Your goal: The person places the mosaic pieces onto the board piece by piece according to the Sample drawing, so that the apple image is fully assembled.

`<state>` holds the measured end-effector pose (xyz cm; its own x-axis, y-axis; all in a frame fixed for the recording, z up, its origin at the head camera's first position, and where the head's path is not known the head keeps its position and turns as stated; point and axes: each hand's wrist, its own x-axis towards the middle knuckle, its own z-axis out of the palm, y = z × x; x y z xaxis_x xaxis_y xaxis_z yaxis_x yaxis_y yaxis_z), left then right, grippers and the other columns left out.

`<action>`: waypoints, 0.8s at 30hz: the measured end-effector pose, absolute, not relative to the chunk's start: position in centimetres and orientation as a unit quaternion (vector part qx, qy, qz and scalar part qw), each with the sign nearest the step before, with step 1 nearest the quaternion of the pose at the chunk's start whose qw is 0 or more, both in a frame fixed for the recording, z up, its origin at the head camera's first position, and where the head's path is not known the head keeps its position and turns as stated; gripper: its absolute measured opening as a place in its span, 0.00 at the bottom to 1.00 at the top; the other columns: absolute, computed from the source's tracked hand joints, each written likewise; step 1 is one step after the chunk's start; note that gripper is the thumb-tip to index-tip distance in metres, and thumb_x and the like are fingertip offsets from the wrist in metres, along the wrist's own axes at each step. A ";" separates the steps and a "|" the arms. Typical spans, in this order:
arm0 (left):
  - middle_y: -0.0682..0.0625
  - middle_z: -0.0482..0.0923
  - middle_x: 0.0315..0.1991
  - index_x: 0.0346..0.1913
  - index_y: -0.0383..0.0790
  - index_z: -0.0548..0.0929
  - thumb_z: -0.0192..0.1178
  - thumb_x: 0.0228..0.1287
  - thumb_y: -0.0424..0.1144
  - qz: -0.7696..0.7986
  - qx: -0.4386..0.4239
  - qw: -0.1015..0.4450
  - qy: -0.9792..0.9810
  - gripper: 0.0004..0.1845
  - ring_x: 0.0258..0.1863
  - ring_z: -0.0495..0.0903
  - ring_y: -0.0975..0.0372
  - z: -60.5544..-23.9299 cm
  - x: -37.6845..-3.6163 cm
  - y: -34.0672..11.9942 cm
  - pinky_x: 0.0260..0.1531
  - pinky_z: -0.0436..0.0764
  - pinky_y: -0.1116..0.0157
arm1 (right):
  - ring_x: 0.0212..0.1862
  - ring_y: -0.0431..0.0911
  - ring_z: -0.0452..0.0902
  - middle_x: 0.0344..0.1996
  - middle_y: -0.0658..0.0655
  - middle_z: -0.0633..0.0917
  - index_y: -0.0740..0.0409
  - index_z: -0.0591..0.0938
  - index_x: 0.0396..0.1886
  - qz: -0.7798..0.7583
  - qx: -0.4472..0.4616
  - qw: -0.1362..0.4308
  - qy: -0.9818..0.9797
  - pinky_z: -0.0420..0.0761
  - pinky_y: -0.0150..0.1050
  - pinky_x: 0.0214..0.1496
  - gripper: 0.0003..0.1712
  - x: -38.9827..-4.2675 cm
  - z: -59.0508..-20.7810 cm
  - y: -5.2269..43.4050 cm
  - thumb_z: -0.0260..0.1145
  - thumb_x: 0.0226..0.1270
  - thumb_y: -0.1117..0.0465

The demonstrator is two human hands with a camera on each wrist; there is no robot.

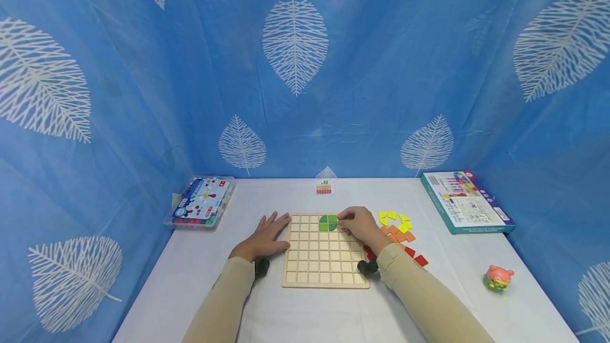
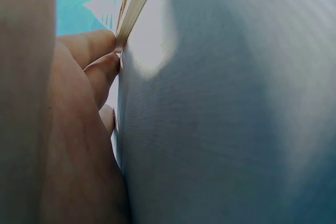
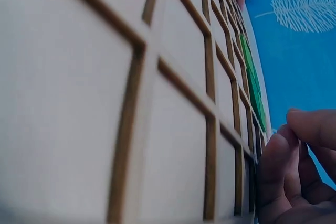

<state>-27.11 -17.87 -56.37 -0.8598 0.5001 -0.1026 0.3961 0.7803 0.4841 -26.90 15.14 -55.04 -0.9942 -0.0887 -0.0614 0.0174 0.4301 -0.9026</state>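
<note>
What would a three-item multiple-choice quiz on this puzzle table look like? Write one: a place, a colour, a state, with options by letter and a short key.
1. Where does the left hand lie?
A. flat on the table beside the wooden grid board's left edge
B. on the teal box
C. on the loose tiles

2. What colour are the pieces already set in the board's far row?
A. red
B. green
C. yellow

3. How do the right hand's fingers stand?
A. spread flat
B. curled, at the board's far row beside the green pieces
C. lifted well above the table

Key:
1 A, the head view shows straight fingers resting on the white table against the board.
2 B, both seated pieces are green; yellow tiles and orange tiles lie loose to the right.
3 B, the right wrist view shows curled fingers at the board.
</note>
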 end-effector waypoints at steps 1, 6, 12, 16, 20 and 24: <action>0.50 0.55 0.83 0.84 0.43 0.62 0.61 0.69 0.54 0.231 0.239 0.113 0.936 0.44 0.83 0.42 0.49 -56.3 -27.1 -17.9 0.79 0.35 0.47 | 0.29 0.50 0.83 0.31 0.56 0.87 0.63 0.89 0.45 -0.532 -0.021 0.049 0.845 0.83 0.42 0.28 0.07 -27.0 -55.0 15.3 0.72 0.72 0.66; 0.51 0.55 0.83 0.84 0.44 0.61 0.61 0.69 0.54 0.229 0.238 0.111 0.937 0.44 0.83 0.42 0.49 -56.3 -27.2 -17.9 0.79 0.35 0.48 | 0.32 0.53 0.83 0.35 0.59 0.87 0.65 0.89 0.49 -0.536 -0.011 0.054 0.842 0.84 0.44 0.32 0.09 -27.3 -54.2 16.7 0.71 0.73 0.65; 0.50 0.55 0.83 0.84 0.44 0.61 0.61 0.70 0.54 0.229 0.238 0.108 0.938 0.43 0.83 0.42 0.49 -56.3 -27.3 -17.9 0.79 0.35 0.48 | 0.41 0.59 0.84 0.44 0.60 0.86 0.68 0.86 0.54 -0.528 0.000 0.020 0.849 0.86 0.50 0.44 0.14 -28.5 -52.6 19.3 0.68 0.76 0.64; 0.51 0.55 0.83 0.84 0.43 0.61 0.61 0.69 0.53 0.229 0.237 0.115 0.937 0.44 0.83 0.42 0.49 -56.3 -27.1 -18.0 0.79 0.34 0.48 | 0.45 0.58 0.84 0.47 0.61 0.86 0.68 0.86 0.55 -0.495 0.003 0.021 0.869 0.85 0.51 0.46 0.13 -29.2 -52.6 21.0 0.67 0.76 0.65; 0.50 0.55 0.83 0.84 0.43 0.62 0.62 0.69 0.53 0.234 0.233 0.121 0.936 0.44 0.83 0.42 0.48 -56.3 -26.9 -17.9 0.79 0.35 0.47 | 0.49 0.57 0.83 0.47 0.62 0.86 0.67 0.86 0.54 -0.420 -0.028 0.033 0.907 0.85 0.52 0.51 0.12 -29.7 -53.2 22.0 0.67 0.74 0.69; 0.50 0.55 0.83 0.84 0.43 0.61 0.61 0.69 0.54 0.231 0.234 0.115 0.937 0.44 0.83 0.42 0.49 -56.4 -26.9 -17.9 0.79 0.35 0.47 | 0.54 0.60 0.81 0.48 0.63 0.86 0.67 0.87 0.53 -0.344 -0.070 0.046 0.935 0.83 0.57 0.57 0.16 -29.9 -53.5 22.3 0.65 0.69 0.75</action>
